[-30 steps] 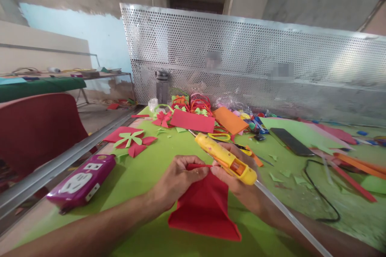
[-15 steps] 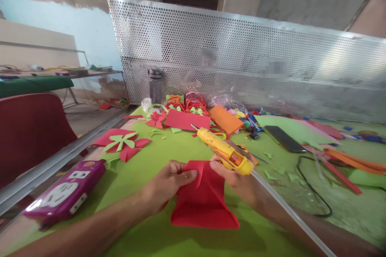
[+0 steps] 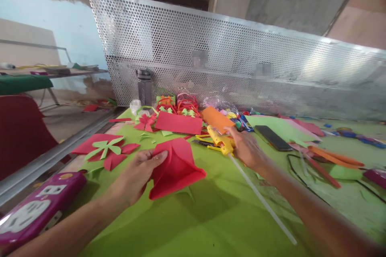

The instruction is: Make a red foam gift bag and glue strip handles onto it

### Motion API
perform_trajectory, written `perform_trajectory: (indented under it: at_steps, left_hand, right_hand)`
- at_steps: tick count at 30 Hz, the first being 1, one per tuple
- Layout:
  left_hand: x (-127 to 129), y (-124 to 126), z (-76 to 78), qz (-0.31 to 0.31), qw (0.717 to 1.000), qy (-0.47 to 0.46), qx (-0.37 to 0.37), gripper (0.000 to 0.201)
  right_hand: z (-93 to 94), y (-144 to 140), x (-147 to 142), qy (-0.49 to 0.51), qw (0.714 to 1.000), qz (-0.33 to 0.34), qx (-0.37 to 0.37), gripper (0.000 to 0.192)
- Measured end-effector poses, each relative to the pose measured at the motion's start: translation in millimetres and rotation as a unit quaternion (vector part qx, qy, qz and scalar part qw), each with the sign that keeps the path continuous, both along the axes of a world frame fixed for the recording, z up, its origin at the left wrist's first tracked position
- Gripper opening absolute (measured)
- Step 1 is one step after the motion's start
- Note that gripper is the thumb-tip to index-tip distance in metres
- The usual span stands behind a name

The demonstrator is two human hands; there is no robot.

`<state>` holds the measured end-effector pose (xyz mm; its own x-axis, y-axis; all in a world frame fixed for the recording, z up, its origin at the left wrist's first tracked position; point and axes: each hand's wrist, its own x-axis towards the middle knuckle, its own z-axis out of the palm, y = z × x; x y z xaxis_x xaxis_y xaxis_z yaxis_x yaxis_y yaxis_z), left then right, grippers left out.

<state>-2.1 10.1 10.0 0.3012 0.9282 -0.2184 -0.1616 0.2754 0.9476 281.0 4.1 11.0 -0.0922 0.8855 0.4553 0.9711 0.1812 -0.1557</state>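
Observation:
My left hand (image 3: 144,170) pinches the side of a folded red craft-sheet pouch (image 3: 177,164), thumb on top. The pouch tilts above the green tabletop, its wide mouth toward me. My right hand (image 3: 247,146) is closed around the handle of a yellow hot glue gun (image 3: 221,141), low over the table near some dark pen-like tools (image 3: 203,143). A long translucent glue stick (image 3: 262,196) trails from the back of the gun toward me. Some of the right fingers are hidden behind the gun.
A purple power strip (image 3: 39,207) lies at left, near red and green cut-out petals (image 3: 104,146). A red sheet (image 3: 179,123), an orange sheet (image 3: 217,118) and a bottle (image 3: 144,90) are farther back. A phone (image 3: 273,137) lies right; a perforated metal panel (image 3: 181,40) borders the table.
My right hand has left the pouch and carried the glue gun away from it, down toward the table. My left hand has moved the pouch left and turned it. The view has shifted right.

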Motion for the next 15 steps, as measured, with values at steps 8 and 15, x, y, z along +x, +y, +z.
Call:
perform_trajectory:
  at_steps: [8,15]
  left_hand:
    - [-0.9,0.3,-3.2,-0.01,1.0,0.014,-0.019,0.03]
    - [2.3,-4.3,-6.7,-0.035,0.999,-0.016,-0.012,0.025]
  right_hand:
    - [-28.1,8.3,8.4,-0.074,0.991,-0.02,-0.106,0.064]
    - [-17.6,-3.7,1.9,-0.133,0.974,-0.012,-0.185,0.044]
